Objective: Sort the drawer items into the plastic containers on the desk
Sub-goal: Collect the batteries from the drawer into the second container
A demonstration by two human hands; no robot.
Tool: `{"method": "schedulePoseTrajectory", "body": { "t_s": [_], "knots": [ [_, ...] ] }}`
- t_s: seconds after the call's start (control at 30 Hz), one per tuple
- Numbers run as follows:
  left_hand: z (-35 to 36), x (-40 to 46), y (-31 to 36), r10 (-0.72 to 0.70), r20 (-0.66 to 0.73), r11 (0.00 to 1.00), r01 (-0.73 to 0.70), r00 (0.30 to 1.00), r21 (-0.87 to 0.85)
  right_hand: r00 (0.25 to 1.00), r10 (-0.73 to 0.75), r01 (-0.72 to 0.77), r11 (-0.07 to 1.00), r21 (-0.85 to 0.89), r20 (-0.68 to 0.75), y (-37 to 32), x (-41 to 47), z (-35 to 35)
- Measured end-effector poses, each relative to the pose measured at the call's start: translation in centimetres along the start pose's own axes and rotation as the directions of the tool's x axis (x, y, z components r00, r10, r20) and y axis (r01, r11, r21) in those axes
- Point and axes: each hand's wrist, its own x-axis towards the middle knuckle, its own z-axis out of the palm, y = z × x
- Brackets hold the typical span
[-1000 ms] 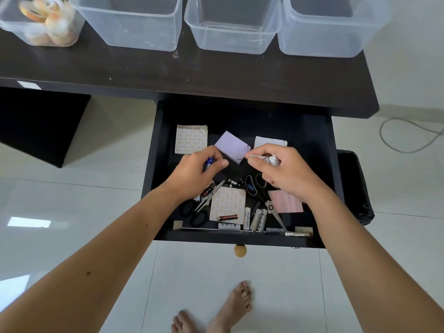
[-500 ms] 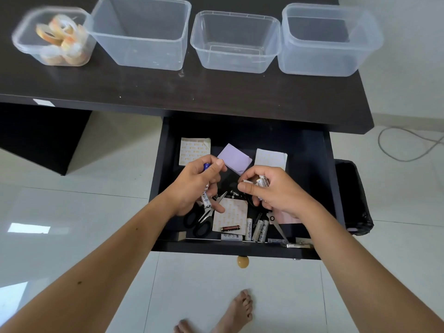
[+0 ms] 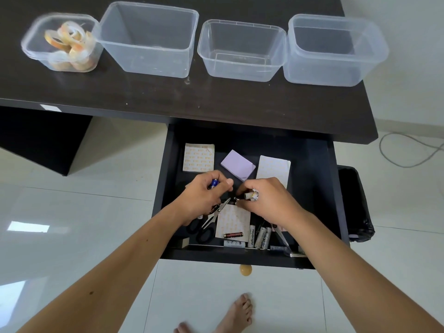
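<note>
A: Start at the left. What is on the desk (image 3: 216, 102)?

B: Four clear plastic containers in a row. The leftmost small container (image 3: 36, 48) holds tape rolls (image 3: 69, 44). Next come the tall container (image 3: 149, 39), the low container (image 3: 242, 50) and the right container (image 3: 336, 48). Half a second ago the row sat higher in the view, and a second ago its tops were cut off; the containers have not shifted on the desk.

A: And the drawer (image 3: 319, 188)?

B: Pulled out below the desk edge. At the back lie a patterned pad (image 3: 199, 157), a purple pad (image 3: 237, 164) and a white pad (image 3: 274, 168). Near the front are scissors (image 3: 211, 219), a second patterned pad (image 3: 233, 222) and loose batteries (image 3: 260, 236).

A: The hands?

B: The left hand (image 3: 204, 200) is curled around a blue-tipped battery (image 3: 213, 183), as before. The right hand (image 3: 269, 203) grips a bunch of pale batteries (image 3: 251, 195), and its fingertips (image 3: 240, 203) touch a dark battery (image 3: 234, 200) between the hands. Both hands have dropped nearer the drawer front and closer together than a second ago.
</note>
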Motion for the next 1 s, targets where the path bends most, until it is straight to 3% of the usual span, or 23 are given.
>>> {"method": "schedulePoseTrajectory", "body": {
  "t_s": [0.13,0.27,0.47,0.73,1.0],
  "knots": [
    [0.0,0.2,-0.4,0.033,-0.039,0.998,-0.031,0.999,0.055,0.999,-0.032,0.035,0.993,-0.109,0.027,0.3,0.6,0.2],
    [-0.3,0.2,-0.7,0.133,-0.043,0.969,-0.121,0.990,0.216,0.998,-0.046,0.052,0.988,-0.148,0.044,0.5,0.6,0.2],
    [-0.4,0.0,-0.8,0.160,0.041,0.888,-0.162,0.986,0.431,0.996,0.010,0.004,0.988,0.152,-0.088,0.3,-0.5,-1.4],
    [0.3,1.3,0.0,0.190,0.132,0.534,-0.215,0.973,0.818,0.987,0.151,-0.118,0.910,0.397,-0.054,1.8,-2.0,-2.9],
    [1.7,2.3,0.8,0.242,0.137,0.406,-0.228,0.961,0.885,0.978,0.209,-0.159,0.765,0.624,-0.007,1.8,-2.5,-3.6]
  ]
}}
